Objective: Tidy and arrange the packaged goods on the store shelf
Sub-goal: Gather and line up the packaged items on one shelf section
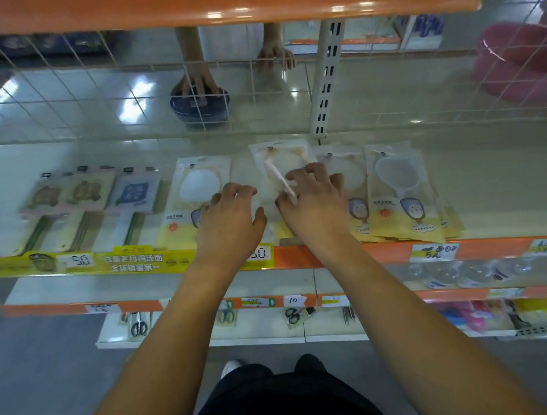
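Note:
Flat yellow-and-clear packets with white round spoons lie in a row on the pale shelf (493, 190). My left hand (230, 217) rests fingers-down on the lower part of one packet (198, 187). My right hand (314, 197) lies over the middle packet (278, 161), whose white handle points toward my fingers; fingers curled on it. A stack of the same packets (398, 194) sits to the right, slightly fanned. At the left lie pink-carded packets (68, 197) and a blue-printed one (136, 192).
A wire grid (92, 90) backs the shelf; behind it another person's hands (197, 82) touch a dark bowl (200, 108). A white upright (326, 82) stands at the back. Orange shelf above; price strip (132, 261) along the front edge. Scissors hang on lower shelves.

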`<state>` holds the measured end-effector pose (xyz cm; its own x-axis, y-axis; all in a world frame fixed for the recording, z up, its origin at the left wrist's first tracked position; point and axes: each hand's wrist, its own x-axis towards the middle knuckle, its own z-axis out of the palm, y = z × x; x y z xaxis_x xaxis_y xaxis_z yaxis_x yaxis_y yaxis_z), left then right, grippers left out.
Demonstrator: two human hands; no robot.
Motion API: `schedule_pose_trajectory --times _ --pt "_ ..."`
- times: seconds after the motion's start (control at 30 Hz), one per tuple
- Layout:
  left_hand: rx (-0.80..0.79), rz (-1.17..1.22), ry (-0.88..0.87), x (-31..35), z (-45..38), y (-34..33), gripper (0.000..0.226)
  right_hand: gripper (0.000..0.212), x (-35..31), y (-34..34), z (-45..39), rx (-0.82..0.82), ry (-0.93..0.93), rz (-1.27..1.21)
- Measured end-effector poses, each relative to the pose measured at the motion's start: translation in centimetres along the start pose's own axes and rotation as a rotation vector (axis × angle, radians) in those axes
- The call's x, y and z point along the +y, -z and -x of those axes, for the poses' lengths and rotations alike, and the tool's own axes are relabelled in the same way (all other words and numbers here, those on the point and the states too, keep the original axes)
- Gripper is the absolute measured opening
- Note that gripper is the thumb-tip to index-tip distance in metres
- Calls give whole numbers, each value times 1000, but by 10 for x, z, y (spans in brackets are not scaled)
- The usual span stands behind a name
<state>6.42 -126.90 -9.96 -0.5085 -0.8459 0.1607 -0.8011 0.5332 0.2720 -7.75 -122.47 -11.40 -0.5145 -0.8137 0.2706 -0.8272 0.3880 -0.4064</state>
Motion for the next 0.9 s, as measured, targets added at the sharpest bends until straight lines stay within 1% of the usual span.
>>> schedule_pose_trajectory --times 0.1,0.2,0.3,0.5,0.63,0.83,0.9 --pt "-4 8 7 -21 1 6 40 40 -21 -6 1 3 -6 -17" --pt "-13 25 17 -39 0 11 40 39 -39 -15 1 -53 -28 -19" --pt "-16 42 16 -57 -2 15 39 39 -55 -23 1 -44 -67 -20" --pt "-17 88 5 -83 -10 17 37 40 -74 -34 -7 -77 -152 -21" --pt "-14 93 -29 -94 -15 17 43 38 -80 -41 -8 -112 -203 20" --pt "-107 97 -34 -103 -24 15 40 43 -79 -58 -3 -266 -285 128" --pt "-124 83 -44 -104 -26 14 40 46 -79 -61 -1 -290 -294 162"
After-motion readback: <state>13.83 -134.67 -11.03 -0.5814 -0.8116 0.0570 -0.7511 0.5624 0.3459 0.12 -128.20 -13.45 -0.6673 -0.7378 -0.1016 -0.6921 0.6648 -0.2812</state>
